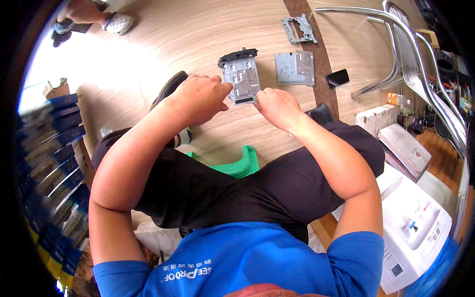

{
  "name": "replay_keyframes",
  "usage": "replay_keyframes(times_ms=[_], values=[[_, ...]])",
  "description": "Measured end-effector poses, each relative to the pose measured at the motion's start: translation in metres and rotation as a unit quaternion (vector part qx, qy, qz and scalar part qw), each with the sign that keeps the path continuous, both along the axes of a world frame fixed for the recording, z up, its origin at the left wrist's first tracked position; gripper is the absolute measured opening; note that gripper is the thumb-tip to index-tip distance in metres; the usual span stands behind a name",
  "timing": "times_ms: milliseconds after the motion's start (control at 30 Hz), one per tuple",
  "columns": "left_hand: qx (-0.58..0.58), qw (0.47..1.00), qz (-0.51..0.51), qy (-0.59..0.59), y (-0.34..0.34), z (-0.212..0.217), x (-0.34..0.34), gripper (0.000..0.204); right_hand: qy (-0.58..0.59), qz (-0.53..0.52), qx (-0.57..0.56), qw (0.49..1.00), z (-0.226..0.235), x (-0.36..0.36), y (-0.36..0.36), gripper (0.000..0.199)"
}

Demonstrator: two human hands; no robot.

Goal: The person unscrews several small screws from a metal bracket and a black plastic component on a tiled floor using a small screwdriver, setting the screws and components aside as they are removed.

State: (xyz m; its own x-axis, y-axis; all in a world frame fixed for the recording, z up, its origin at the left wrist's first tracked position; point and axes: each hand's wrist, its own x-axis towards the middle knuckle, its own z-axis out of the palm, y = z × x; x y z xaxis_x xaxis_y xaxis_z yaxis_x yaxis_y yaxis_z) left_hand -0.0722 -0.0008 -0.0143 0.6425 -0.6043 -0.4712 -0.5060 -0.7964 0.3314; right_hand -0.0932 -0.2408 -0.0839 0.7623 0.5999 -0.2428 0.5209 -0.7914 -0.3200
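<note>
A car stereo (241,79) with a bare metal casing and a black front panel (238,57) is just ahead of my hands, the panel facing away from me. My left hand (204,97) is closed with curled fingers at its left edge. At the near right corner, my right hand (278,106) pinches the casing, and a small green bit shows by the fingertips. To the right lies a flat metal cover plate (289,69) with slotted edges. Farther off rests a metal bracket frame (300,30) with a large cutout. The undersides of my fingers are hidden.
A black phone (338,77) lies right of the cover plate. A chrome chair (396,49) stands at the right, with a white appliance (413,230) nearer. Between my legs is a green plastic stool (242,166). Blue stacked boxes (64,133) line the left. Another person's shoe (118,23) is at far left.
</note>
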Motion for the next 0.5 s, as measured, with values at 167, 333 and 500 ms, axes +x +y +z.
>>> replay_keyframes(times_ms=[167,333,500], values=[[0.009,1.0,-0.004,0.005,-0.002,0.003,0.002,0.044,0.005,-0.035,0.001,0.999,0.0,0.003,-0.002,0.02],[0.041,0.999,-0.029,-0.015,-0.004,-0.006,0.0,0.047,0.053,-0.055,-0.004,0.997,-0.021,0.008,-0.011,0.02],[0.025,0.999,-0.027,-0.017,-0.004,0.006,0.003,0.051,0.055,-0.099,0.157,0.981,-0.01,0.014,-0.013,0.02]])
